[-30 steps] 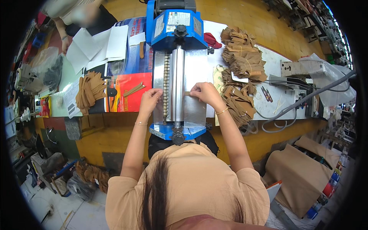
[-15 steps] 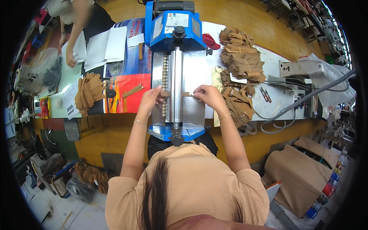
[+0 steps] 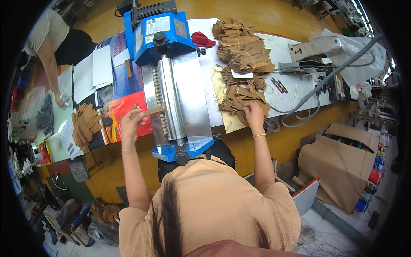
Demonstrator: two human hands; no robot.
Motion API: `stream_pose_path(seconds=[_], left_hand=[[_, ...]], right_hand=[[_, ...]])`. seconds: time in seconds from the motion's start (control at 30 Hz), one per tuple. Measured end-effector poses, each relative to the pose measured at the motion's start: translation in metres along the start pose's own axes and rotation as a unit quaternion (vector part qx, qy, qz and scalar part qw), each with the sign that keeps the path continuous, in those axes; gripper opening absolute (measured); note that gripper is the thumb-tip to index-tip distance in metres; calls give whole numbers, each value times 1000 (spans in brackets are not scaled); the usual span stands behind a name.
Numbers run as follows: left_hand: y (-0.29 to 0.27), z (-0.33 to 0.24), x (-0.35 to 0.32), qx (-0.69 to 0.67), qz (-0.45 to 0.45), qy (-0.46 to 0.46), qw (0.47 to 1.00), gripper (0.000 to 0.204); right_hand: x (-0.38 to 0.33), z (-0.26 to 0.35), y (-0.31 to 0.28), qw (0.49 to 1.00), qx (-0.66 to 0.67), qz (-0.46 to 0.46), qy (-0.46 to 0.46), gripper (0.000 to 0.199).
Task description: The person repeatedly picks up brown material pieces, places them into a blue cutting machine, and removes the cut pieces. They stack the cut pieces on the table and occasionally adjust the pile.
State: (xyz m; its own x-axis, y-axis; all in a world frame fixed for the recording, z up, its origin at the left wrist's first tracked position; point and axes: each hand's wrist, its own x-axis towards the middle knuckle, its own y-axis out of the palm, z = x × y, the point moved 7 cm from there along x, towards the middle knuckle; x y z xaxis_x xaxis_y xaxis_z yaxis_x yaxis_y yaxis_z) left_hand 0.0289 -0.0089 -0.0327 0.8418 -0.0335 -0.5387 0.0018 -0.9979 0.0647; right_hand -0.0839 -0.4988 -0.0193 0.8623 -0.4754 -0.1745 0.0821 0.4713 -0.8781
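My left hand [image 3: 132, 122] pinches a brown strip [image 3: 152, 112], which looks like leather, at the left side of the roller machine [image 3: 160, 36]. The strip's far end reaches the row of small rings beside the machine's shiny steel roller [image 3: 171, 100]. My right hand [image 3: 255, 115] is at the near end of a heap of brown strips [image 3: 233, 103] right of the machine. Its fingertips are drawn together against the heap, and what lies between them is too small to make out.
Bundled brown pieces [image 3: 246, 53] lie behind the heap. Another brown pile [image 3: 85, 122] is at the left, near white sheets [image 3: 102, 70] and a red printed sheet [image 3: 128, 100]. A grey hose [image 3: 329, 85] arches over the right side. A co-worker's arm [image 3: 49, 70] reaches in from the left.
My right hand has left the roller and moved right to the heap. My left hand has drawn leftward, holding the strip. The whole view has turned and shifted. The co-worker's hand has moved.
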Motion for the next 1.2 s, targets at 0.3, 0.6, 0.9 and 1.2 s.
stream_pose_path(seconds=[0.3, 0.6, 0.9, 1.2], left_hand=[[-88, 5, 25, -104, -108, 22, 988, 26], [-118, 44, 71, -19, -170, -18, 985, 21], [-142, 59, 74, 192, -238, -6, 952, 12], [-143, 70, 69, 283, -223, -12, 933, 22]], right_hand=[[-19, -1, 9, 987, -64, -101, -108, 26], [-18, 1, 10, 991, -33, -47, -120, 20], [-7, -3, -16, 982, 183, -16, -45, 12], [1, 105, 20, 905, 373, 201, -29, 23]])
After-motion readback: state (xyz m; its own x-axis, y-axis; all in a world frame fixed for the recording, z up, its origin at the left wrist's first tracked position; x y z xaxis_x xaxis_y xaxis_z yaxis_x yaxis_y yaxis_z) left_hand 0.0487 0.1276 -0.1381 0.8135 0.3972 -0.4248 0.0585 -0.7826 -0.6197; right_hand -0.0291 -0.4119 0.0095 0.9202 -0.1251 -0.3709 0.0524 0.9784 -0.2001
